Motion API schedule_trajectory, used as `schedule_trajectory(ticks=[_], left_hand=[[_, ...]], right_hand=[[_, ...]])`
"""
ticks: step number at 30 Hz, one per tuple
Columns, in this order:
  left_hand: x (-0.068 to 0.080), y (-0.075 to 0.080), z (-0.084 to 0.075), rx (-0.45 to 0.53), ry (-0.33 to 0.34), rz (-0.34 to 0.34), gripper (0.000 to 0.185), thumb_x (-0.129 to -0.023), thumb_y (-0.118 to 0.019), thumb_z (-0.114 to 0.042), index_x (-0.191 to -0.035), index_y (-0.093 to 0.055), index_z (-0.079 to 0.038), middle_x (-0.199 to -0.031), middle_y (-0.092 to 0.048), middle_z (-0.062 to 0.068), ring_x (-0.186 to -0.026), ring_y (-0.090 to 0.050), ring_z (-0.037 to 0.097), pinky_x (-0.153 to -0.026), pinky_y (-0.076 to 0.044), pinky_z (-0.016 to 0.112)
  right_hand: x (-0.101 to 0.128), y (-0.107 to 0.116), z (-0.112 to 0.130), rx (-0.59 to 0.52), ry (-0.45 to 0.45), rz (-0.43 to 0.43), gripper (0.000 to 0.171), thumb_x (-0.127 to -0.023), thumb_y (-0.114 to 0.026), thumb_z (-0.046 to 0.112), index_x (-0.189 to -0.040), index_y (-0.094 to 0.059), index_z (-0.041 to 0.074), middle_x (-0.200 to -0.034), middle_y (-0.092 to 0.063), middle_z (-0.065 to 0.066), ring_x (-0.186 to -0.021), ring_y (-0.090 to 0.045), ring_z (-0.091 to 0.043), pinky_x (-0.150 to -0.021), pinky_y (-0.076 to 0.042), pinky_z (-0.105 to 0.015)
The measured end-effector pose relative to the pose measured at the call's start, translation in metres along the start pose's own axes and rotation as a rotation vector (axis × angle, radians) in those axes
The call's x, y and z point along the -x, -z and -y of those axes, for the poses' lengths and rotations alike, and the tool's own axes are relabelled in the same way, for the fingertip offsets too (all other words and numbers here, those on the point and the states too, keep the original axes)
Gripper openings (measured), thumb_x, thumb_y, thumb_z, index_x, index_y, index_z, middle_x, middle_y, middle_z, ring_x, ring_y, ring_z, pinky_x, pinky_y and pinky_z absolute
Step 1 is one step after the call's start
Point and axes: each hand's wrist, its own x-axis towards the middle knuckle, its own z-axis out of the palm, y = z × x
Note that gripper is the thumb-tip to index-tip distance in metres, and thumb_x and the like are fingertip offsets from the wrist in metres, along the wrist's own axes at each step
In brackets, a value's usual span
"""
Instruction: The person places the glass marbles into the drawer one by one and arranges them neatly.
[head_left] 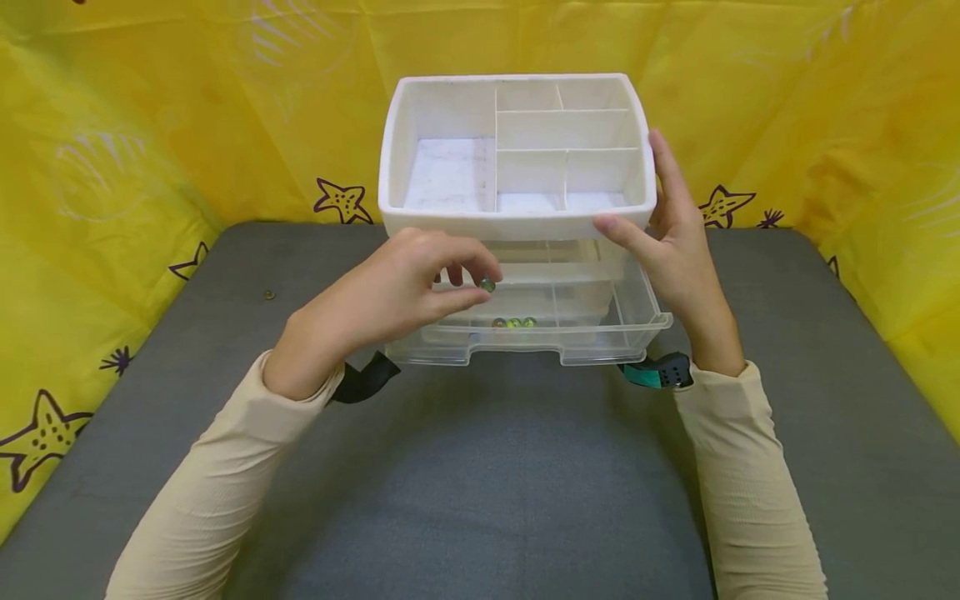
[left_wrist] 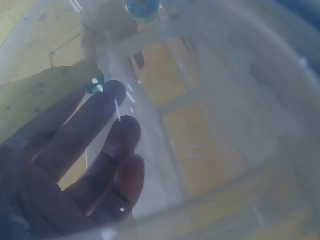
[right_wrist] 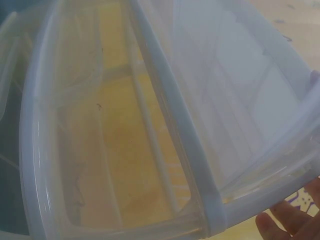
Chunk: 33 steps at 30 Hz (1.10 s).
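My left hand (head_left: 397, 279) pinches a green glass marble (head_left: 487, 285) between thumb and fingertips, above a pulled-out clear drawer (head_left: 517, 358). Through clear plastic, the left wrist view shows the same marble (left_wrist: 95, 84) at the fingertips. Several marbles (head_left: 513, 322) lie in a row inside that drawer. My right hand (head_left: 678, 242) grips the right side of the white drawer organizer (head_left: 517, 227), its thumb on the front rim. Compartments of different sizes divide the organizer's top. In the right wrist view, the right fingers (right_wrist: 290, 220) show at the lower right corner.
A small brownish round thing (head_left: 270, 294) lies on the grey table (head_left: 465, 483), left of the organizer. A yellow cloth (head_left: 225, 108) with sea-star prints hangs behind and along both sides. Dark straps (head_left: 365, 379) hang at the wrists near the drawer's front.
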Motion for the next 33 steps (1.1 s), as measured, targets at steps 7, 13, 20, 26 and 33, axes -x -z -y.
schedule_trajectory(ticks=[7,13,20,26,33], left_hand=[[-0.0022,0.0014,0.0002,0.051,0.07,0.099,0.011,-0.089,-0.074,-0.011,-0.099,-0.072,-0.014,-0.092,-0.071,-0.005,-0.078,-0.063,0.008,-0.07,-0.052,0.029],[-0.0038,0.0052,-0.002,-0.005,0.155,0.202,0.012,-0.091,-0.072,-0.016,-0.102,-0.073,-0.021,-0.094,-0.071,-0.008,-0.082,-0.064,0.009,-0.072,-0.051,0.03],[-0.0048,0.007,-0.002,-0.034,0.183,0.258,0.015,-0.093,-0.07,-0.016,-0.105,-0.075,-0.023,-0.094,-0.072,-0.009,-0.077,-0.063,0.009,-0.071,-0.051,0.03],[-0.0043,0.0078,-0.0016,-0.043,0.185,0.269,0.016,-0.093,-0.069,-0.014,-0.105,-0.075,-0.022,-0.095,-0.073,-0.009,-0.075,-0.062,0.01,-0.07,-0.051,0.03],[0.0013,0.0074,0.0017,-0.018,0.124,0.185,0.014,-0.094,-0.068,-0.013,-0.105,-0.074,-0.019,-0.096,-0.072,-0.006,-0.079,-0.063,0.01,-0.07,-0.051,0.03]], right_hand=[[0.0005,-0.0002,-0.0005,-0.004,0.001,0.0,0.087,-0.087,-0.073,0.005,-0.158,-0.026,0.024,-0.152,-0.04,-0.007,-0.117,-0.053,-0.027,-0.087,-0.056,-0.02],[0.0003,-0.0005,-0.0006,0.033,0.0,-0.001,0.087,-0.087,-0.073,0.006,-0.158,-0.025,0.024,-0.153,-0.04,-0.005,-0.119,-0.053,-0.027,-0.09,-0.057,-0.026],[0.0,-0.0018,-0.0009,0.074,0.003,-0.001,0.088,-0.087,-0.073,0.008,-0.158,-0.024,0.025,-0.156,-0.038,-0.003,-0.12,-0.053,-0.027,-0.09,-0.057,-0.025],[-0.0006,-0.0035,-0.0005,0.104,-0.002,-0.003,0.088,-0.088,-0.073,0.009,-0.158,-0.024,0.025,-0.154,-0.039,-0.003,-0.119,-0.054,-0.026,-0.087,-0.057,-0.024],[-0.0006,-0.0045,-0.0009,0.096,-0.001,0.0,0.088,-0.088,-0.073,0.009,-0.158,-0.024,0.026,-0.153,-0.041,-0.004,-0.117,-0.054,-0.025,-0.086,-0.057,-0.023]])
